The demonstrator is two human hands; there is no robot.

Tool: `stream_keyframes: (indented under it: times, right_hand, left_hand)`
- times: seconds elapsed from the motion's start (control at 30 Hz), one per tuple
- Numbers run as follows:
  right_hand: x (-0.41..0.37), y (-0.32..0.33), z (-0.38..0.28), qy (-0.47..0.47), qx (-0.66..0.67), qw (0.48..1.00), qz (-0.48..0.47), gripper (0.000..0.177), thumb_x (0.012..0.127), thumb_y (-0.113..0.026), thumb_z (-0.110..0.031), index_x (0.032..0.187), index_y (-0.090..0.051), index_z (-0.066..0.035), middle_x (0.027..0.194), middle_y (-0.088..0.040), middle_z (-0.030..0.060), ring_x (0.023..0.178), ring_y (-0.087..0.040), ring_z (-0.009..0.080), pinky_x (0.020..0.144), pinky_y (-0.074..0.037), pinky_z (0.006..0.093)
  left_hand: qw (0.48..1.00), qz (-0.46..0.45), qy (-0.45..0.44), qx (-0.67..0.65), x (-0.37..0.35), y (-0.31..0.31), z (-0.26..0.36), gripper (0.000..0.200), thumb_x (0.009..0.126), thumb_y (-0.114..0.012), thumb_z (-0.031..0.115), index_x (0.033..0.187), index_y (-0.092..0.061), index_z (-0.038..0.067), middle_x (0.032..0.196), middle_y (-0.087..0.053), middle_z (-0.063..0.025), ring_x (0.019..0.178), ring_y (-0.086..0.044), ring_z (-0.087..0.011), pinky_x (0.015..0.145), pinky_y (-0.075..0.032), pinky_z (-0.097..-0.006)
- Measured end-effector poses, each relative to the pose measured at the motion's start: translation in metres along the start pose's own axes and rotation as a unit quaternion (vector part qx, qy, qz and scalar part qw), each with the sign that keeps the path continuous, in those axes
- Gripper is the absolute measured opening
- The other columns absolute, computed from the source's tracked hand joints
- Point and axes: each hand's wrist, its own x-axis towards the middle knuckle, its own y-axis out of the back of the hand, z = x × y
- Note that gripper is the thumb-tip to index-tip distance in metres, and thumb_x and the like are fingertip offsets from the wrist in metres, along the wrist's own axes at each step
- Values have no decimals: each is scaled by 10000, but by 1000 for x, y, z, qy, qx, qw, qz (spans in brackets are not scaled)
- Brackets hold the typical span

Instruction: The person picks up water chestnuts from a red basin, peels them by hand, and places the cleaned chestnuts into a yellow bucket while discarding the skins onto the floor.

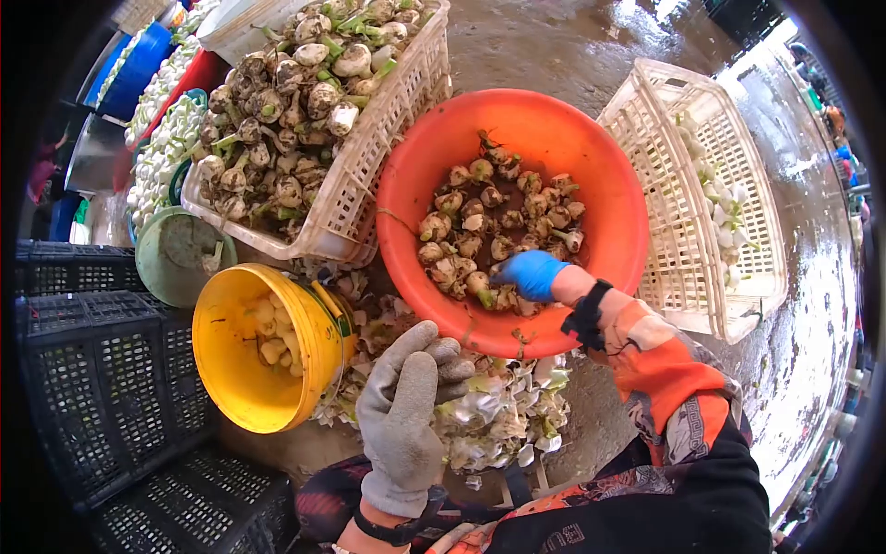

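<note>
My right hand (533, 275), in a blue glove, reaches into an orange tub (604, 198). Soil-stained whitish bulbs (477, 282) with short stalks lie in the tub, and my fingertips are among those on its near side. The fingers point down and away, so whether they grip a bulb is hidden. My left hand (406, 420), in a grey knit glove, is raised in front of the tub's near rim. Its fingers stretch upward, slightly bent, and nothing shows in it. Below the tub, a heap of pale peelings (503, 411) covers the ground.
A white crate (341, 185) heaped with dirty bulbs stands left of the tub. A yellow bucket (221, 355) holds pale peeled pieces. Another white crate (678, 268) with white bulbs stands right. Black crates (101, 360) line the left side; the floor (526, 46) is wet.
</note>
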Motion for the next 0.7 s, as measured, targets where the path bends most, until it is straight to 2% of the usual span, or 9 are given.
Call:
stream_keyframes:
  times: [0.07,0.17,0.2,0.3,0.43,0.53,0.6,0.67,0.7]
  right_hand:
    - [6,-18,-6,78,-135,982,109,397,770,-551,-64,1141,-663,-150,971,-662,138,970,-634,355,763,-524,446]
    - [32,-44,7,45,-190,973,121,264,773,-574,-109,1000,-697,-159,932,-663,113,939,-651,331,699,-530,440]
    - [32,-15,-8,-7,-184,983,-15,213,792,-604,-197,975,-703,-151,967,-695,94,890,-676,322,710,-524,500]
    - [35,-26,-15,-60,-250,963,-77,162,781,-612,-211,866,-744,-173,906,-722,64,872,-689,286,735,-496,551]
    - [8,-5,-9,-77,-195,976,63,130,738,-655,-189,821,-749,-153,891,-718,97,856,-689,302,703,-532,478]
    - [-31,59,-27,-348,-96,929,87,237,733,-686,-253,873,-720,-65,852,-696,173,827,-679,347,695,-543,420]
    - [-77,100,-57,-304,105,936,145,322,791,-686,-249,1023,-669,-27,922,-700,137,850,-680,293,745,-539,373]
    - [-103,104,-103,-149,577,769,230,394,859,-660,-217,1187,-587,-12,1084,-657,91,979,-625,219,889,-488,345]
    - [-103,86,-125,-58,647,721,241,413,887,-634,-190,1248,-544,-10,1140,-619,78,1032,-582,198,938,-450,334]
  left_hand:
    - [1000,11,-10,12,1,-2,-2,349,987,-472,185,1251,-515,-39,1031,-631,-146,844,-654,-223,710,-580,-358]
    - [999,21,5,41,0,-7,-1,332,989,-463,175,1237,-527,-36,1006,-640,-142,815,-658,-222,713,-577,-365]
    - [999,18,2,30,2,-5,-7,328,991,-465,194,1224,-542,-24,992,-644,-140,808,-660,-224,708,-576,-362]
    - [1000,-22,16,-11,1,-5,-3,344,972,-531,173,1273,-524,6,1046,-646,-107,852,-657,-191,708,-561,-334]
    - [997,-57,3,-43,-8,-3,2,349,988,-531,222,1277,-551,27,1065,-664,-85,852,-664,-174,693,-542,-318]
    - [993,-106,13,-44,-10,-2,0,347,981,-544,213,1278,-554,35,1103,-655,-94,880,-663,-191,707,-545,-314]
    - [993,-110,13,-32,-13,-11,-3,370,970,-564,217,1289,-541,30,1121,-648,-101,898,-656,-196,712,-543,-311]
    - [992,-126,-21,17,-26,-30,3,393,949,-597,204,1292,-531,22,1092,-654,-96,879,-650,-175,711,-539,-300]
    - [984,-168,-48,46,-27,-30,-6,417,959,-575,222,1309,-507,6,1169,-610,-133,887,-645,-180,723,-544,-306]
